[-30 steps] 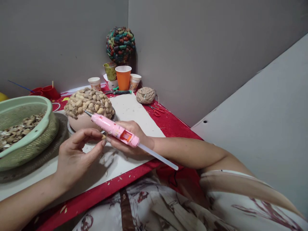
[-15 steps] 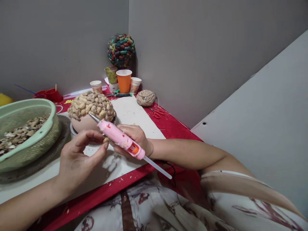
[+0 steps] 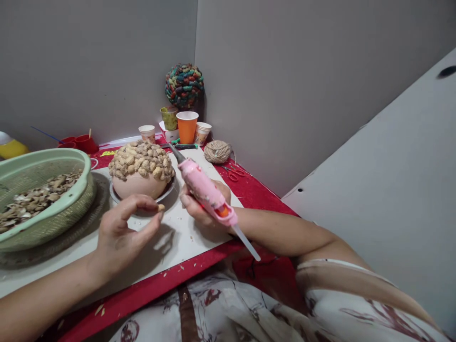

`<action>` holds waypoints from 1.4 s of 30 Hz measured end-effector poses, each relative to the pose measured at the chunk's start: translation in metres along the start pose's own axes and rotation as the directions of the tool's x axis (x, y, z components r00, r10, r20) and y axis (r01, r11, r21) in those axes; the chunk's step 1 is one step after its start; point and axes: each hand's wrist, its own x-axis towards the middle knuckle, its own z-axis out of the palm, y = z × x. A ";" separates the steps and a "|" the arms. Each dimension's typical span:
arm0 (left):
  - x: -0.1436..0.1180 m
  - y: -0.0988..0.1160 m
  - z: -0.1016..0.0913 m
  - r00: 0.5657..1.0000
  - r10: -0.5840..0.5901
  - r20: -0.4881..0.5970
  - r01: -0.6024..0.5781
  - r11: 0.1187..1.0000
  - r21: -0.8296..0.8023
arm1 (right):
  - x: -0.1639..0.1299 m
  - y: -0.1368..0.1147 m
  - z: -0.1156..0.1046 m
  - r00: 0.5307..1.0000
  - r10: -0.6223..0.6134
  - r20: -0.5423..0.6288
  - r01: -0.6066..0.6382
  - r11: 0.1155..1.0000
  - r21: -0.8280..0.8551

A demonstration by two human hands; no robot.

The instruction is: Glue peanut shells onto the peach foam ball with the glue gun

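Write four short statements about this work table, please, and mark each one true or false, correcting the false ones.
1. The right hand holds a pink glue gun. True.
2. The left hand holds a spoon. False: it pinches a small tan piece between finger and thumb.
3. Peanuts cover all of the rounded form. False: its lower part is bare.
4. The twine ball lies beside red-handled scissors. True.

Twine (image 3: 217, 152) is lying beside scissors (image 3: 233, 176).
An orange cup (image 3: 187, 130) is standing between a smeared cup (image 3: 168, 119) and a patterned cup (image 3: 202, 136); a coloured ball (image 3: 184, 85) is sitting behind; a yellow bottle (image 3: 13, 148), it seems, is showing at far left.
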 end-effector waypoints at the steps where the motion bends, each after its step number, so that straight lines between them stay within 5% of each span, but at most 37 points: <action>1: -0.001 -0.001 0.003 0.999 0.020 0.042 -0.019 0.999 -0.033 | 0.001 -0.003 -0.001 0.997 0.067 -0.034 -0.065 0.995 0.072; 6: -0.004 -0.016 0.016 0.989 0.010 0.145 -0.002 0.999 -0.050 | 0.003 0.001 0.006 0.908 0.409 0.089 -0.408 0.820 0.402; 10: 0.002 -0.034 0.022 0.990 0.021 0.137 -0.019 1.000 -0.017 | 0.007 0.019 0.017 0.861 0.496 0.116 -0.488 0.738 0.466; 20: 0.015 -0.054 0.022 0.993 -0.109 0.040 0.110 0.993 -0.034 | 0.037 0.038 0.018 0.899 0.438 0.001 -0.374 0.766 0.523; 24: 0.013 -0.047 0.020 0.979 -0.172 -0.108 0.154 0.976 -0.155 | 0.046 0.025 0.013 0.930 0.366 -0.029 -0.283 0.765 0.578; 28: 0.010 -0.030 0.016 0.952 -0.198 -0.233 0.122 0.944 -0.305 | 0.034 0.012 0.018 0.900 0.430 0.077 -0.381 0.687 0.619; 33: 0.006 -0.012 0.014 0.955 -0.217 -0.201 0.125 0.912 -0.390 | 0.015 0.008 0.022 0.838 0.494 0.232 -0.533 0.649 0.543; 42: 0.004 -0.006 0.015 0.971 -0.208 -0.116 0.133 0.878 -0.460 | 0.012 0.000 0.015 0.872 0.393 0.292 -0.489 0.736 0.468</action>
